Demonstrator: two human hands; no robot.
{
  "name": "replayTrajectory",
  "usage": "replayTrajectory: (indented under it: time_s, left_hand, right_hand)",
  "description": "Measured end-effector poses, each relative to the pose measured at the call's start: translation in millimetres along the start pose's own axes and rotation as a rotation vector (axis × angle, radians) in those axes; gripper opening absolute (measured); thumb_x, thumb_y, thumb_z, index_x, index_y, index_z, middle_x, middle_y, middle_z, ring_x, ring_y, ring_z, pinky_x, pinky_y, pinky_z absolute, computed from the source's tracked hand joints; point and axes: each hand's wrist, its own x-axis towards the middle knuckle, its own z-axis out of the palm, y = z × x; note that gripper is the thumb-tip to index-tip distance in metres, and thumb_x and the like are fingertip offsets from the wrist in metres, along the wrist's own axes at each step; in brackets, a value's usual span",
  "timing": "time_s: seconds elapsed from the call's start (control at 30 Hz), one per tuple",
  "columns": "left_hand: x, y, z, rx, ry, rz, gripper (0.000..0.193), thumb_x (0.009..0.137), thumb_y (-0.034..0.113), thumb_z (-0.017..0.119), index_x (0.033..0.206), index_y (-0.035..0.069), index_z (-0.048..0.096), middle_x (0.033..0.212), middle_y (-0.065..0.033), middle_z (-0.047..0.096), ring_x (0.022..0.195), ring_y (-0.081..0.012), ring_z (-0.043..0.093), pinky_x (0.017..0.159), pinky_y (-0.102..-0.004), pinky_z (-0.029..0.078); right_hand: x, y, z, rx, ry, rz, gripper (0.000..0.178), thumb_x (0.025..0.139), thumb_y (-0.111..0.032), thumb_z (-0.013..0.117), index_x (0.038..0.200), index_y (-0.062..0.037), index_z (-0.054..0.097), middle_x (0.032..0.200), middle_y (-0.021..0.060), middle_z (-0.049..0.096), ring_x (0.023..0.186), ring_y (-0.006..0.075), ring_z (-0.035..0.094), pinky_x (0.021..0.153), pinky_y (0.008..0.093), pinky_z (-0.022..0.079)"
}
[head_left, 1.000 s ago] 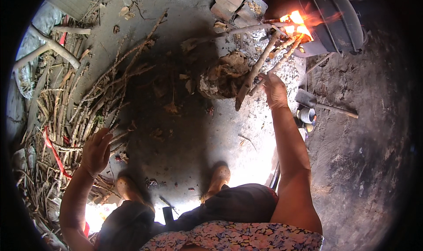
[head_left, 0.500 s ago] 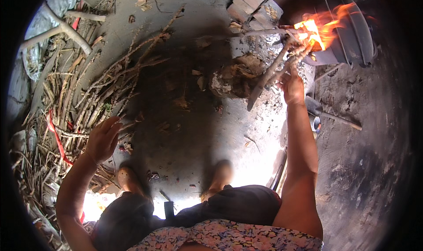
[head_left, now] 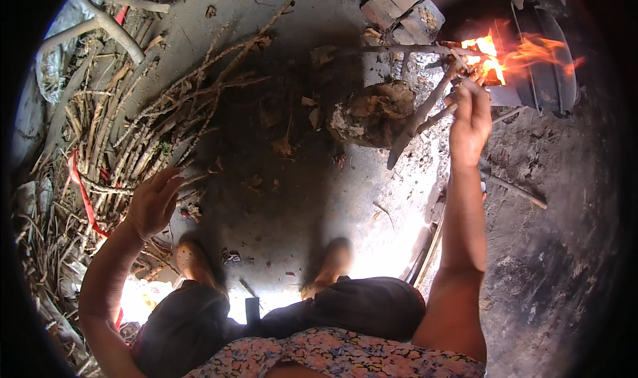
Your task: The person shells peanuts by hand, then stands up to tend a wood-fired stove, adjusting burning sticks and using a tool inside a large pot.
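Note:
My right hand (head_left: 470, 127) is closed around a short stick (head_left: 435, 120) close to the fire; part of the stick is hidden behind the fingers. Flames (head_left: 488, 59) burn just beyond the fingertips and stream to the right. A thicker branch (head_left: 420, 119) slants down from the fire, left of that hand. Another long stick (head_left: 405, 48) runs into the flames from the left. My left hand (head_left: 156, 202) hangs beside a heap of twigs (head_left: 116, 159), fingers stretched out and loosely bent, with nothing visibly held.
A charred stump-like lump (head_left: 372, 115) lies left of the branches. Bricks (head_left: 402, 6) are stacked at the far side, and a dark round vessel (head_left: 548, 59) stands right of the flames. A red strip (head_left: 83, 195) crosses the twigs. Another stick (head_left: 515, 190) lies at the right.
My right hand has shifted right and a little nearer the fire, its fingers now over the stick. The left hand has hardly moved. The view has shifted slightly.

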Motion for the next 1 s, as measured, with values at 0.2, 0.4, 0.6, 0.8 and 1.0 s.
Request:
replayTrajectory:
  time_s: [0.2,0.4,0.6,0.8,1.0]
  left_hand:
    - [8,0,2,-0.011,0.054,0.057,0.032,0.074,-0.003,0.061,0.106,0.002,0.059,0.111,-0.0173,0.058,0.084,-0.036,0.064,0.068,-0.0401,0.054]
    - [2,-4,7,-0.016,0.046,0.031,0.031,0.075,0.0,0.061,0.106,0.002,0.059,0.113,-0.0178,0.058,0.089,-0.0364,0.063,0.072,-0.0406,0.054]
    - [-11,-6,10,-0.048,-0.026,-0.048,0.033,0.075,0.001,0.061,0.108,0.003,0.058,0.112,-0.0168,0.057,0.091,-0.0357,0.061,0.071,-0.0407,0.052]
    - [-15,-7,12,-0.024,-0.029,-0.03,0.035,0.074,0.0,0.06,0.108,0.003,0.057,0.111,-0.0163,0.057,0.091,-0.0348,0.061,0.073,-0.0403,0.053]
    - [-7,-3,10,-0.055,-0.023,-0.038,0.029,0.078,-0.001,0.058,0.107,0.004,0.058,0.111,-0.0164,0.057,0.088,-0.0359,0.062,0.07,-0.0397,0.053]
  right_hand:
    - [55,-39,109,-0.582,-0.752,-0.567,0.026,0.085,-0.017,0.058,0.107,-0.0024,0.063,0.102,0.0186,0.066,0.088,0.0345,0.065,0.077,0.0424,0.052]
    - [74,-37,218,-1.296,-1.404,-0.273,0.035,0.081,-0.005,0.057,0.115,-0.0056,0.059,0.106,0.0157,0.065,0.095,0.0362,0.063,0.079,0.0408,0.052]
    - [89,-31,261,-1.33,-1.345,-0.24,0.036,0.081,-0.004,0.055,0.116,-0.0059,0.058,0.105,0.0156,0.065,0.095,0.0361,0.063,0.079,0.041,0.052]
    - [87,-47,248,-1.314,-1.312,-0.271,0.036,0.08,-0.003,0.054,0.116,-0.0062,0.058,0.103,0.0155,0.066,0.095,0.036,0.063,0.079,0.0412,0.052]
    - [87,-79,178,-1.266,-1.286,-0.334,0.037,0.08,-0.001,0.052,0.117,-0.0064,0.057,0.102,0.0154,0.066,0.095,0.0358,0.063,0.079,0.0414,0.052]
